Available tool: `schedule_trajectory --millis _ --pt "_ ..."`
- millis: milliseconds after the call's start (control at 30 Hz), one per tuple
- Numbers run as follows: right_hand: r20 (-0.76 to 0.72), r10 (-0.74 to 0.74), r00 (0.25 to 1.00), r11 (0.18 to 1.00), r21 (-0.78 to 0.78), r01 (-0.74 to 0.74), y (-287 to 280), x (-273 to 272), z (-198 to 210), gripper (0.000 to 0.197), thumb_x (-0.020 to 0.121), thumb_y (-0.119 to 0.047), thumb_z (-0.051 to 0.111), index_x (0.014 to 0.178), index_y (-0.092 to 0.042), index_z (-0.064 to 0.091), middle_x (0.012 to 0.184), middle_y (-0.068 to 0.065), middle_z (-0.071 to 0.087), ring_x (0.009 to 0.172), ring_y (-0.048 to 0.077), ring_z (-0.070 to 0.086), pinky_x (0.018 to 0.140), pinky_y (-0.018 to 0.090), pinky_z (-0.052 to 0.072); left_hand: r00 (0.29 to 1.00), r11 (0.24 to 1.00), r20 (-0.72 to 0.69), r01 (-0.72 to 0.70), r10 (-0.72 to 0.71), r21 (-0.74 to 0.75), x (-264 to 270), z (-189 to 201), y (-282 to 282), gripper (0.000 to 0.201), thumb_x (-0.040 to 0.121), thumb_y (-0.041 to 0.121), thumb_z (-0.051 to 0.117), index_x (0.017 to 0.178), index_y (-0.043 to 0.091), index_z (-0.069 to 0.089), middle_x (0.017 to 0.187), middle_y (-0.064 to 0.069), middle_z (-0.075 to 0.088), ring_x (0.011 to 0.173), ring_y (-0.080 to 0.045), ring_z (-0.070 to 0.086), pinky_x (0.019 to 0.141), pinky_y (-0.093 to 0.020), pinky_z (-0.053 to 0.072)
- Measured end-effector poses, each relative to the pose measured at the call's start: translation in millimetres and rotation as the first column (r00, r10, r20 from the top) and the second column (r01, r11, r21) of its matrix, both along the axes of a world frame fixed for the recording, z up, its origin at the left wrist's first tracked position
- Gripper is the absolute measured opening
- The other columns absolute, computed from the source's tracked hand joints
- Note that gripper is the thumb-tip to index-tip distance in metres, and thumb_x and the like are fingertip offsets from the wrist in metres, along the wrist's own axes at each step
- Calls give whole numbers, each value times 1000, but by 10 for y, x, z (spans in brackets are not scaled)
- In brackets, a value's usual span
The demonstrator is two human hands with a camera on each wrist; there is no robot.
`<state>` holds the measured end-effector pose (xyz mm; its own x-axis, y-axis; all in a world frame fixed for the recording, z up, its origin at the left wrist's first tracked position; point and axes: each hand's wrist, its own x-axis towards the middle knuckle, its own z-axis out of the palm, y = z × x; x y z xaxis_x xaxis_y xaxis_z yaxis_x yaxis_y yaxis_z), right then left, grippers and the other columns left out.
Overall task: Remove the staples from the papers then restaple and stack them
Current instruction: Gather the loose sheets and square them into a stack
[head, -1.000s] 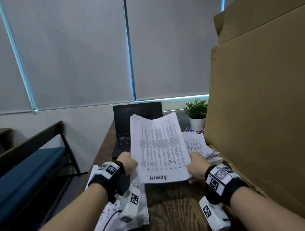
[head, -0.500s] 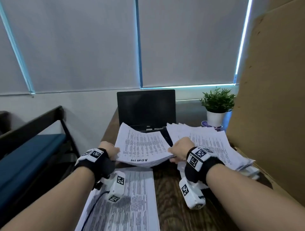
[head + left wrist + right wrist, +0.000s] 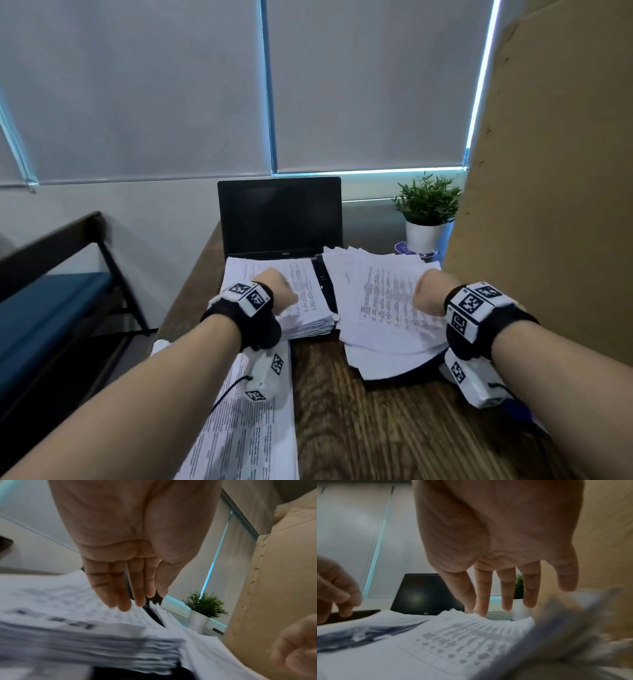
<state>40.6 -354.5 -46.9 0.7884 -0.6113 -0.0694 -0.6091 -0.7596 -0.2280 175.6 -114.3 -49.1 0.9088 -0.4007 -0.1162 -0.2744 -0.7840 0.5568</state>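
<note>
A thick stack of printed papers lies flat on the laptop's keyboard. My left hand hovers over it, fingers straight and close together, their tips near the top sheet and holding nothing. To the right spreads a looser, fanned pile of papers. My right hand is above it, fingers spread and pointing down, gripping nothing. Another sheaf of papers lies under my left forearm at the table's near left. No stapler or staple remover shows.
An open black laptop stands at the back of the wooden table. A small potted plant sits at the back right. A tall cardboard sheet walls the right side. A blue bench stands left.
Both hands held the stack upright, then laid it flat on the laptop and let go. My right hand has moved right, over the fanned pile.
</note>
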Motion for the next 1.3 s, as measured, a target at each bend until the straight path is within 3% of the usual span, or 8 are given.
schedule_trajectory --millis 133,233,367,600,700,800,1000,1300 --pt "-184 84 979 996 43 -78 -168 -276 -102 30 89 -23 60 115 -9 67 108 9 66 86 19 53 75 23 42 994 995 -76 80 -84 -53 -261 -17 -471 18 92 17 60 95 1 67 96 -16 72 87 -28 71 84 -39 58" --pt "-207 162 965 986 71 -150 -199 -437 -179 32 91 -27 60 118 -11 67 120 9 66 90 16 52 80 23 43 993 994 -63 101 -98 39 -344 -72 -747 24 91 25 61 76 7 58 80 -9 63 72 -23 60 64 -28 51" --pt "-153 224 962 973 99 -211 -265 -537 -180 28 90 -16 58 110 0 69 117 14 68 98 20 61 82 27 47 991 982 -106 97 -80 164 -366 -149 -963 44 94 36 59 120 0 59 120 -14 62 108 -27 59 83 -28 44" --pt "-117 270 956 954 168 -248 -408 -655 -229 26 81 -16 72 106 -13 73 108 2 72 85 11 60 79 24 50 968 997 -247 60 -46 50 -342 -163 -1186 53 99 38 50 141 7 47 146 -11 46 134 -25 44 104 -25 36" --pt "-101 279 955 950 174 -259 -441 -686 -224 26 83 -21 71 108 -15 72 108 0 72 86 10 60 80 23 49 964 997 -255 77 -75 -2 -334 -247 -1232 40 95 34 60 114 0 63 117 -11 64 108 -26 60 81 -24 50" --pt "-95 282 955 946 191 -260 -445 -698 -215 26 83 -25 70 108 -17 72 108 -3 72 89 10 61 83 23 50 952 995 -306 -24 -8 -99 -388 -326 -1295 30 92 27 66 70 7 59 74 -7 56 61 -21 51 45 -22 35" --pt "-90 272 958 945 215 -248 -435 -706 -206 26 83 -29 72 107 -19 73 107 -4 72 93 11 64 85 25 52 947 996 -318 12 -39 -86 -413 -259 -1356 40 91 15 64 123 -9 58 133 -19 57 121 -33 56 86 -32 46" --pt "-103 264 959 940 250 -232 -471 -687 -194 23 83 -32 72 103 -22 74 93 -7 68 93 12 64 84 26 51 961 997 -264 70 -79 -42 -514 -306 -1370 41 94 15 60 127 -8 56 115 -21 65 75 -20 50 49 -19 33"
